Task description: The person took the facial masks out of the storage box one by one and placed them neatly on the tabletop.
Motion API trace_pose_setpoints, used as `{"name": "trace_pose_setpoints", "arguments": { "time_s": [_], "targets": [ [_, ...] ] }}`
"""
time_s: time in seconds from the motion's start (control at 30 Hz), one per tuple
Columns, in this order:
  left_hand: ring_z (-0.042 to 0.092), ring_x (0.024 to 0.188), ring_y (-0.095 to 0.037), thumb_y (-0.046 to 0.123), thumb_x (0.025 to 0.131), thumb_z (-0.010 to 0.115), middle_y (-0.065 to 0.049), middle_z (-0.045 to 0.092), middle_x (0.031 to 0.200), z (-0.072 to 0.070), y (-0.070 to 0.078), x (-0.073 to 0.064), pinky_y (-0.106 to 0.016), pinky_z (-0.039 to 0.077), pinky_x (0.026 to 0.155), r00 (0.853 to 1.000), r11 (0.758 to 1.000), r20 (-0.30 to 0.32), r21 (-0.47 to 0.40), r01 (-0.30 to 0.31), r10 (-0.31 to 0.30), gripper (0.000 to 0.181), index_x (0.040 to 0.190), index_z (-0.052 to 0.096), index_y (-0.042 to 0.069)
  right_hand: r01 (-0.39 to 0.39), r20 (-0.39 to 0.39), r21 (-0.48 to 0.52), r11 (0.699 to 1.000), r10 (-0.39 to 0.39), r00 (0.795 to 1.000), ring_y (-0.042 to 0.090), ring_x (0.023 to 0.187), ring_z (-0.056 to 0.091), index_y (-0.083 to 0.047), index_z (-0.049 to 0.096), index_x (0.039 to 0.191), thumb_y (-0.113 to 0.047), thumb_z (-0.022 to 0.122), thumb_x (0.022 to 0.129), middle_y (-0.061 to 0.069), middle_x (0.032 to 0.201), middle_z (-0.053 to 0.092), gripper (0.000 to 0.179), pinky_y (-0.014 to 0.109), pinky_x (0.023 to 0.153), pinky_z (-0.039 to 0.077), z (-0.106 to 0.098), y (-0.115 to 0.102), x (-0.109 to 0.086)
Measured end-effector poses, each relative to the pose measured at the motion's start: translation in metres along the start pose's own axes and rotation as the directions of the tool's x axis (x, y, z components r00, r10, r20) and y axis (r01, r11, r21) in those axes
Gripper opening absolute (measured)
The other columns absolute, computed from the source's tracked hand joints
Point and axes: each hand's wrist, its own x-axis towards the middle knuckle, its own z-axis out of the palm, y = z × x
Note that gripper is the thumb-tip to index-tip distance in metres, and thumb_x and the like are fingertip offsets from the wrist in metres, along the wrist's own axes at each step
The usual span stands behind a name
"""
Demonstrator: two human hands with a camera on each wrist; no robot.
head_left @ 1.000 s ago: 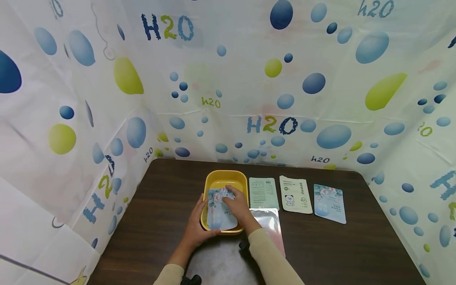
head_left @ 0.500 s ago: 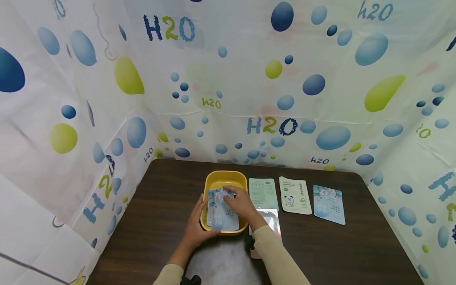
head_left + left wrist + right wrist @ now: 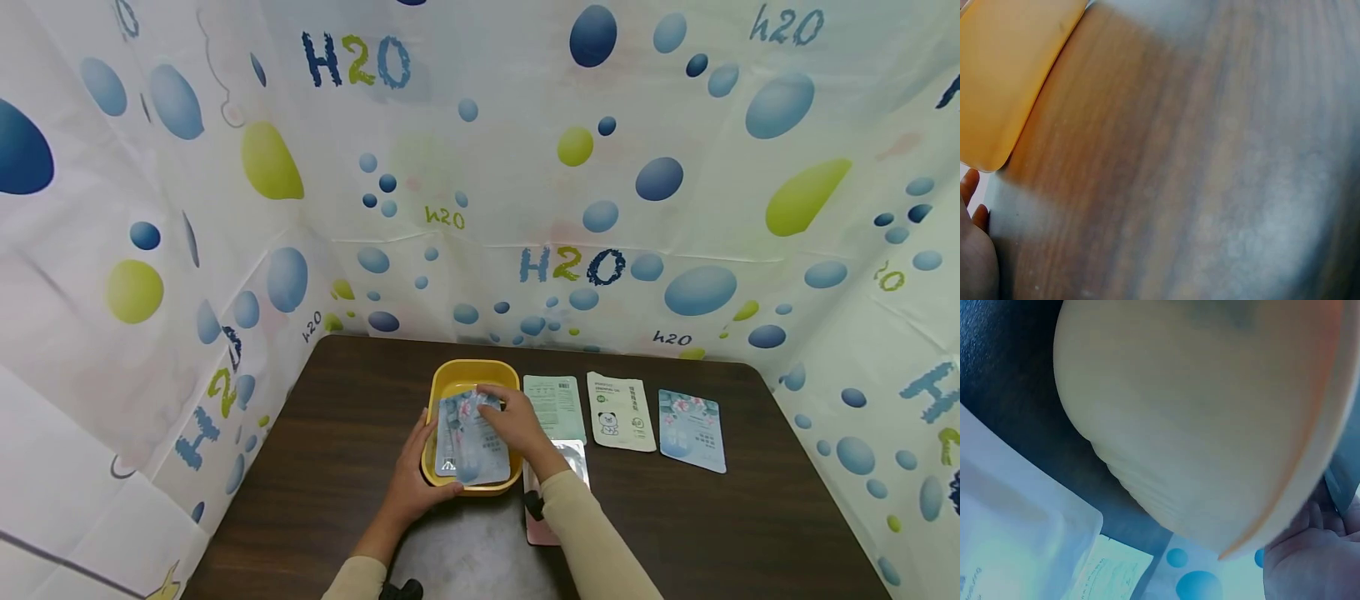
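Observation:
In the head view a yellow plastic tray [image 3: 474, 365] stands on the table with blue floral face mask sachets in it. My left hand [image 3: 412, 473] grips its near left corner, thumb at the front rim and fingers along the left side. The left wrist view shows the tray's wall [image 3: 1013, 69] and part of that hand [image 3: 975, 256]. My right hand [image 3: 519, 427] pinches the top right of the upper sachet [image 3: 480, 457]. Under it, the left edge of another sachet [image 3: 446, 446] shows. In the right wrist view a sleeve [image 3: 1197, 425] covers much; only part of the hand [image 3: 1310, 565] shows.
Right of the tray lie a green sachet [image 3: 555, 407], a cream sachet with a bear [image 3: 621, 412] and a blue floral sachet [image 3: 692, 429]. A silver and pink sachet [image 3: 542, 533] lies partly under the right forearm. A patterned curtain [image 3: 480, 167] surrounds the brown table [image 3: 750, 525].
My right hand has slid the upper sachet to the right inside the tray, baring the left edge of the sachet below. The right forearm has shifted right; the left hand stays put.

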Motion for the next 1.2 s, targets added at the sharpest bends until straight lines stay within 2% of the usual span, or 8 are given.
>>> {"name": "trace_pose_setpoints", "arguments": {
  "time_s": [0.1,0.37,0.57,0.73,0.87,1.2],
  "targets": [
    [0.027,0.153,-0.042,0.036,0.063,0.096,-0.005,0.020,0.172,0.000,-0.001,0.000,-0.070,0.032,0.114,1.000,1.000,0.002,0.002,0.001,-0.001,0.114,0.158,0.038,0.011,-0.022,-0.006,0.034,0.999,0.022,1.000,0.026,0.127,0.060,-0.015,0.064,0.139,-0.022,0.064,0.099,0.007,0.144,0.062,0.041,0.049,0.109,0.049,-0.003,0.000,0.001],
    [0.026,0.153,-0.044,0.036,0.062,0.097,-0.008,0.020,0.172,-0.001,-0.002,0.001,-0.072,0.031,0.113,1.000,1.000,0.003,-0.002,-0.014,0.014,0.116,0.158,0.037,0.010,-0.020,-0.074,0.179,0.984,0.034,0.997,0.023,0.114,0.063,-0.011,0.065,0.138,-0.015,0.065,0.099,0.012,0.139,0.063,0.040,0.037,0.095,0.057,-0.014,0.003,0.000],
    [0.026,0.154,-0.043,0.036,0.061,0.097,-0.007,0.021,0.172,-0.001,0.000,0.001,-0.071,0.030,0.114,1.000,1.000,-0.001,-0.001,0.010,-0.010,0.116,0.157,0.038,0.011,-0.040,-0.096,0.294,0.955,0.072,0.993,0.020,0.112,0.063,-0.011,0.064,0.140,-0.013,0.065,0.098,0.014,0.141,0.061,0.042,0.031,0.094,0.056,-0.024,0.006,0.000],
    [0.025,0.155,-0.040,0.037,0.061,0.097,-0.004,0.021,0.172,0.000,0.001,0.001,-0.069,0.029,0.116,0.999,0.999,0.001,-0.008,0.033,-0.033,0.116,0.158,0.039,0.013,-0.029,-0.088,0.364,0.931,0.066,0.994,0.020,0.109,0.063,-0.007,0.059,0.143,-0.010,0.062,0.099,0.016,0.142,0.059,0.044,0.025,0.087,0.057,-0.031,0.007,0.001],
    [0.025,0.154,-0.041,0.037,0.060,0.097,-0.004,0.021,0.172,0.000,0.001,0.001,-0.069,0.030,0.115,1.000,1.000,-0.003,-0.003,0.020,-0.020,0.116,0.158,0.039,0.013,-0.032,-0.085,0.409,0.912,0.073,0.994,0.018,0.104,0.064,-0.007,0.057,0.145,-0.010,0.061,0.100,0.016,0.141,0.059,0.046,0.023,0.081,0.058,-0.036,0.010,0.001],
    [0.024,0.156,-0.039,0.037,0.060,0.097,-0.001,0.020,0.172,0.000,-0.001,0.001,-0.070,0.027,0.117,1.000,1.000,-0.003,-0.011,0.028,-0.028,0.116,0.157,0.039,0.013,-0.024,-0.118,0.498,0.867,0.095,0.988,0.017,0.106,0.063,-0.009,0.060,0.143,-0.006,0.060,0.099,0.015,0.146,0.056,0.043,0.021,0.083,0.057,-0.052,0.007,0.001]
  ]
}}
